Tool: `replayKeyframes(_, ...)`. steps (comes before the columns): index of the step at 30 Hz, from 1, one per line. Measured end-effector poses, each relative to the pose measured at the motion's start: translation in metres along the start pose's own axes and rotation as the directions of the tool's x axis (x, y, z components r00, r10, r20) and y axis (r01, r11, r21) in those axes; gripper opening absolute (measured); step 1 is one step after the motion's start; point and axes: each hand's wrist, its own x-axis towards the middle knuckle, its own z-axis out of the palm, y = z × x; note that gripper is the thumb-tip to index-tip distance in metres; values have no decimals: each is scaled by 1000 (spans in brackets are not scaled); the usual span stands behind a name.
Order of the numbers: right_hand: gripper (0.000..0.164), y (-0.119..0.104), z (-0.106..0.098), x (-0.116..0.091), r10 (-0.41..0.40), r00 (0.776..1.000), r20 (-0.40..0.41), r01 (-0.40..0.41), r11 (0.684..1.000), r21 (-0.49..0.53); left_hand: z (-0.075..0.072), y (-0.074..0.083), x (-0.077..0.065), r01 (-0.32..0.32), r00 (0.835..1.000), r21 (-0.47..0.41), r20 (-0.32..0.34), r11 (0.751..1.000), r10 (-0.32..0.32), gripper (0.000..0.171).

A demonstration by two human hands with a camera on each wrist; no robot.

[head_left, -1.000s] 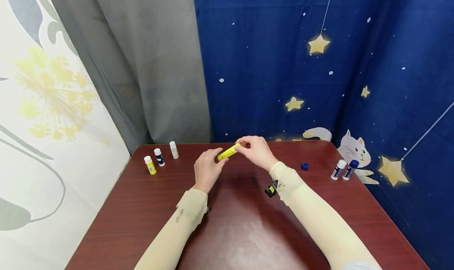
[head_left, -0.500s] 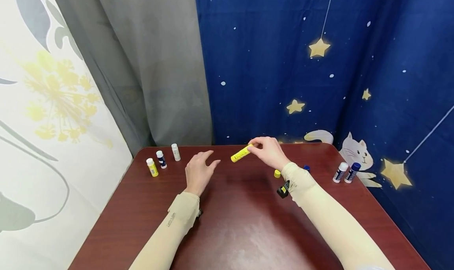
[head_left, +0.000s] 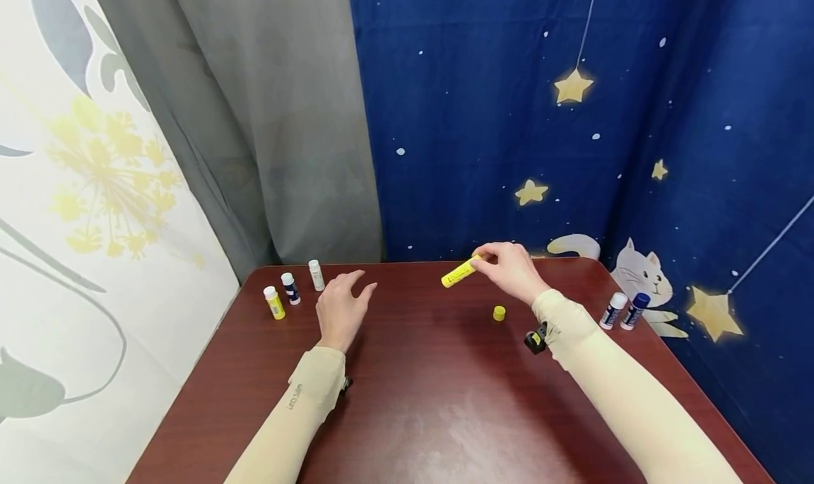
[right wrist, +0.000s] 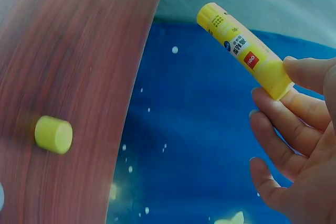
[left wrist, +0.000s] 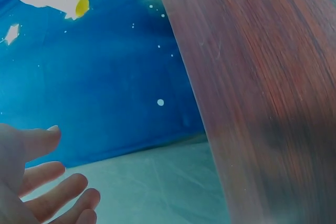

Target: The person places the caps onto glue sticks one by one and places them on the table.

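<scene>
My right hand [head_left: 514,272] pinches one end of a yellow glue stick [head_left: 459,273] between thumb and fingers, above the table's far part. The tube slants, its free end pointing left and down; its printed label faces the right wrist camera [right wrist: 244,51]. Below it, a loose yellow cap [head_left: 499,313] sits on the table. To the left, my left hand [head_left: 340,307] hovers with nothing in it, thumb and fingers spread apart. It is nearest to a white glue stick [head_left: 316,275] standing behind it.
A yellow glue stick with a white cap [head_left: 275,302] and a dark blue one [head_left: 290,288] stand at the table's left. On the right, a white-capped blue stick [head_left: 613,311] stands beside a blue-capped one [head_left: 635,311]. Curtains hang behind the dark red table [head_left: 407,399].
My left hand has let go of the yellow glue stick and moved left. The right hand has carried it rightward. The yellow cap has come into view, while a blue cap is now hidden.
</scene>
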Motion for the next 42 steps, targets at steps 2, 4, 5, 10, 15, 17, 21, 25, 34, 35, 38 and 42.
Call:
replayKeyframes(2, 13, 4, -5, -2, 4, 1000, 4, -4, 1000, -11, -1, -2, 0, 5, 1000, 2, -8, 1000, -5, 36)
replayKeyframes(4, 13, 8, -10, -4, 6, 1000, 5, -6, 1000, -19, -2, -4, -1, 11, 1000, 5, -17, 1000, -11, 36)
replayKeyframes(5, 13, 9, -13, -5, 8, 1000, 5, -7, 1000, -24, -3, -5, -1, 12, 1000, 6, -22, 1000, -12, 35)
replayKeyframes(10, 15, 18, -24, -11, 22, 1000, 1, -22, 999, -48, -6, -14, -1, 19, 998, 14, -52, 1000, -18, 33)
replayKeyframes(15, 15, 27, -35, -16, 32, 999, -4, -32, 996, -87, -10, -24, 0, 51, 996, 13, -69, 999, -50, 33)
replayKeyframes(17, 14, 30, -40, -17, 37, 999, -7, -38, 994, -98, -11, -29, 1, 74, 994, 12, -78, 997, -73, 33)
replayKeyframes(21, 16, 37, -49, -22, 55, 998, -8, -56, 991, -122, -15, -37, 4, 128, 989, 23, -79, 992, -126, 33)
replayKeyframes(25, 17, 47, -55, -28, 75, 997, -12, -76, 985, -154, -18, -43, 6, 147, 986, 42, -88, 988, -143, 32)
replayKeyframes(34, 21, 68, -74, -40, 86, 996, 14, -81, 972, -219, -18, -55, 1, 178, 980, 52, -101, 983, -172, 30)
replayKeyframes(35, 21, 70, -77, -41, 82, 997, 17, -76, 971, -225, -17, -56, 1, 187, 978, 52, -104, 981, -181, 30)
replayKeyframes(38, 19, 76, -83, -45, 78, 997, 19, -71, 967, -244, -16, -62, 2, 232, 968, 47, -112, 972, -226, 31)
replayKeyframes(42, 17, 85, -92, -52, 77, 997, 19, -69, 961, -269, -13, -69, 2, 296, 950, 39, -116, 954, -290, 30)
